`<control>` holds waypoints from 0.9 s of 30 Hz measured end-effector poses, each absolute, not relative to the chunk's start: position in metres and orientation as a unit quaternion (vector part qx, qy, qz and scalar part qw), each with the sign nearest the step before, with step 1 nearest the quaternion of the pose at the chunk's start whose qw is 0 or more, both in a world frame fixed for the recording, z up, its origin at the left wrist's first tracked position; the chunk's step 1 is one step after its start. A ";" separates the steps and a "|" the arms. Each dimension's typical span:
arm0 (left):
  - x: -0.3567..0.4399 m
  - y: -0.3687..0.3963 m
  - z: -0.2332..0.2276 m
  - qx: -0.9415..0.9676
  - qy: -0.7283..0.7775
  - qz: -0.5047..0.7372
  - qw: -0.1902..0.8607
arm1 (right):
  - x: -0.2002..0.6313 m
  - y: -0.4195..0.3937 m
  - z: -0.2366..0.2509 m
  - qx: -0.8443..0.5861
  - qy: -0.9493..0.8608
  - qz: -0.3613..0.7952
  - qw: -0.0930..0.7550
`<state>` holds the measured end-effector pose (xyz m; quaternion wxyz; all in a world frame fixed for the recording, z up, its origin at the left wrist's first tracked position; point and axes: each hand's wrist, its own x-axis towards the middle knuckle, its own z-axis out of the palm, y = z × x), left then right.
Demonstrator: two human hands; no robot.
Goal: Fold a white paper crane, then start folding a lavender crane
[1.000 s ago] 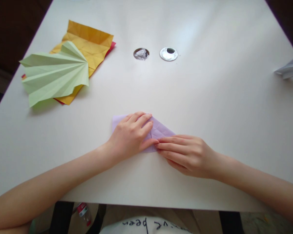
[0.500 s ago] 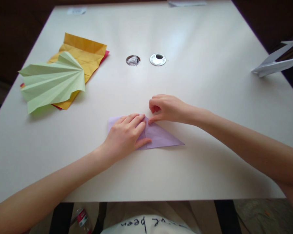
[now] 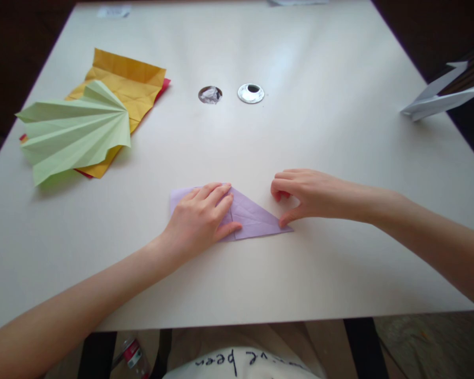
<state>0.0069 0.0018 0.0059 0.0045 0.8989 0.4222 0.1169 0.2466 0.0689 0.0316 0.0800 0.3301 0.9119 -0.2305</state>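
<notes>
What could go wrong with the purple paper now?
The narrow tip of the purple paper might bend or crumple, because the right hand has its thumb pressed near it. The paper could also slide or twist on the table if the left hand, lying across it, lifted away.

From the folded, pointed lilac paper (image 3: 256, 217) on the white table (image 3: 319, 273), a pleated pale-green paper fan (image 3: 79, 131) lies at ten o'clock, over a creased yellow paper sheet (image 3: 126, 87) with a red sheet (image 3: 165, 87) beneath. A round silvery disc (image 3: 245, 95) sits at twelve, an angular folded white paper (image 3: 438, 103) at two.
</notes>
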 end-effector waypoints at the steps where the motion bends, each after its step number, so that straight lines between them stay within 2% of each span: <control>1: 0.007 0.002 0.006 0.899 0.422 0.118 0.005 | 0.249 0.067 0.032 0.330 0.912 -0.229 0.084; 8: 0.004 0.004 0.003 0.901 0.417 0.116 0.032 | 0.264 0.059 0.032 0.324 0.909 -0.248 0.080; 17: -0.002 0.018 0.020 0.938 0.289 0.051 0.186 | 0.258 0.061 0.042 0.362 0.836 -0.409 0.050; 23: 0.010 0.008 0.011 0.940 0.265 0.124 0.172 | 0.235 0.053 0.027 0.430 0.830 -0.347 -0.077; 27: 0.007 0.005 0.014 0.940 0.279 0.127 0.147 | 0.226 0.046 0.011 0.434 0.832 -0.292 -0.183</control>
